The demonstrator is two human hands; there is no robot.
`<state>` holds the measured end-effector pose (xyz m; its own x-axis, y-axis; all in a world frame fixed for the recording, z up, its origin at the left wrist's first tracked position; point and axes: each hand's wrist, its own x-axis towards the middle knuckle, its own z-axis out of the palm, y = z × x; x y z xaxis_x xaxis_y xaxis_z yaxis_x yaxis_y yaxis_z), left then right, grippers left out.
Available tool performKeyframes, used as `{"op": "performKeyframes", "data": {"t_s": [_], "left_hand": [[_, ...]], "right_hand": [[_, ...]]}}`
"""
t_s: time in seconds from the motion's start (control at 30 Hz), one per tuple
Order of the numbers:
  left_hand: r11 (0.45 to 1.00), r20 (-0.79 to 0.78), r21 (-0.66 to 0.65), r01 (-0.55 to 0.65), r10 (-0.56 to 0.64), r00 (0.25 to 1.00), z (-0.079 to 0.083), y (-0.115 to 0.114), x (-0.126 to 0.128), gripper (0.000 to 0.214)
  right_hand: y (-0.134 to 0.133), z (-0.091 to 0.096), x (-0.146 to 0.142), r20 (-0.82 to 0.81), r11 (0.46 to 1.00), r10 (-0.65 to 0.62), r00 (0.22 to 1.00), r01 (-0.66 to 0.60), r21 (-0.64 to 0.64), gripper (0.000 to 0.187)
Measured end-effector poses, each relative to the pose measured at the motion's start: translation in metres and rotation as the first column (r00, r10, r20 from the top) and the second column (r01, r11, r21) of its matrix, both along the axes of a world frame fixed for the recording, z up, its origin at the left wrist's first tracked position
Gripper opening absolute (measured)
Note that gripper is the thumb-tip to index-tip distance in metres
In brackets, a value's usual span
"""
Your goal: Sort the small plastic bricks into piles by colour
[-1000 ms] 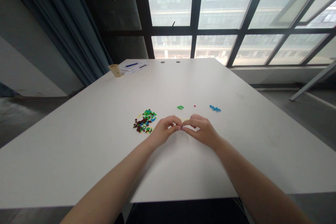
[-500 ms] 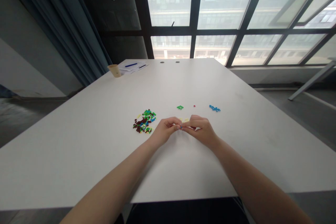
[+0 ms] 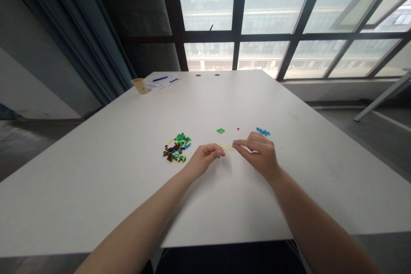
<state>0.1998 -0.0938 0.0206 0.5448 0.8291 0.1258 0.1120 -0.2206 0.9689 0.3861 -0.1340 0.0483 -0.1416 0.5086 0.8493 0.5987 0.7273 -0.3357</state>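
Head view. Both forearms stretched over the white surface [image 3: 128, 171]. At the left hand [image 3: 203, 160], a narrow grip: thumb pressed to forefinger, impossible to tell whether anything is inside. At the right hand [image 3: 261, 154], a closed grip on a small blue piece [image 3: 233, 143], pinched at the fingertips. Between the two grips, just beside both, a few yellow pieces [image 3: 227, 147] lying on the surface. Left of the left grip, near, a mixed pile [image 3: 176, 147] of green, brown and blue. Beyond the grips, a green piece [image 3: 220, 130] and a red piece [image 3: 238, 129]; just behind the right grip, some blue pieces [image 3: 263, 131]. Far beyond, well apart, a paper cup [image 3: 140, 85] and papers [image 3: 163, 80].
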Motion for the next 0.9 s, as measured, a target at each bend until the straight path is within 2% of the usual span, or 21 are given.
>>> {"op": "performKeyframes", "data": {"t_s": [0.13, 0.17, 0.23, 0.3, 0.37, 0.43, 0.47, 0.53, 0.63, 0.7, 0.9], "left_hand": [[1.000, -0.013, 0.008, 0.008, -0.008, 1.000, -0.002, 0.001, 0.000, 0.040], [1.000, -0.016, 0.011, 0.010, -0.010, 1.000, -0.003, 0.002, 0.000, 0.042], [1.000, -0.022, 0.016, 0.013, -0.012, 1.000, -0.004, 0.003, 0.000, 0.043], [1.000, -0.023, 0.019, 0.013, -0.013, 1.000, -0.004, 0.004, -0.001, 0.044], [1.000, -0.024, 0.021, 0.015, -0.014, 1.000, -0.004, 0.004, -0.001, 0.044], [1.000, -0.025, 0.024, 0.018, -0.018, 1.000, -0.004, 0.005, -0.001, 0.045], [1.000, -0.027, 0.025, 0.019, -0.018, 0.999, -0.004, 0.005, -0.001, 0.045], [1.000, -0.029, 0.024, 0.017, -0.016, 0.999, -0.004, 0.005, -0.002, 0.046], [1.000, -0.030, 0.022, 0.014, -0.013, 0.999, -0.003, 0.004, -0.001, 0.046], [1.000, -0.031, 0.023, 0.014, -0.013, 0.999, -0.002, 0.004, -0.001, 0.045], [1.000, -0.041, 0.022, 0.011, -0.010, 0.999, -0.001, 0.003, -0.001, 0.043]], "right_hand": [[0.012, -0.002, 0.021, 0.034, 0.989, -0.118, 0.992, 0.121, -0.088, 0.010], [0.016, -0.004, 0.033, 0.050, 0.975, -0.169, 0.984, 0.175, -0.137, 0.013], [0.025, -0.008, 0.061, 0.103, 0.908, -0.310, 0.945, 0.326, -0.264, 0.018], [0.033, -0.016, 0.091, 0.212, 0.779, -0.450, 0.867, 0.497, -0.381, 0.021], [0.038, -0.026, 0.115, 0.342, 0.574, -0.559, 0.755, 0.651, -0.497, 0.022], [0.041, -0.036, 0.128, 0.453, 0.386, -0.590, 0.668, 0.726, -0.569, 0.023], [0.042, -0.040, 0.130, 0.490, 0.319, -0.591, 0.641, 0.743, -0.588, 0.023], [0.045, -0.047, 0.131, 0.535, 0.233, -0.584, 0.610, 0.758, -0.609, 0.024], [0.048, -0.055, 0.128, 0.564, 0.162, -0.575, 0.593, 0.758, -0.632, 0.024], [0.051, -0.058, 0.129, 0.563, 0.146, -0.577, 0.592, 0.753, -0.642, 0.024], [0.055, -0.065, 0.135, 0.532, 0.186, -0.585, 0.612, 0.740, -0.646, 0.025]]}}
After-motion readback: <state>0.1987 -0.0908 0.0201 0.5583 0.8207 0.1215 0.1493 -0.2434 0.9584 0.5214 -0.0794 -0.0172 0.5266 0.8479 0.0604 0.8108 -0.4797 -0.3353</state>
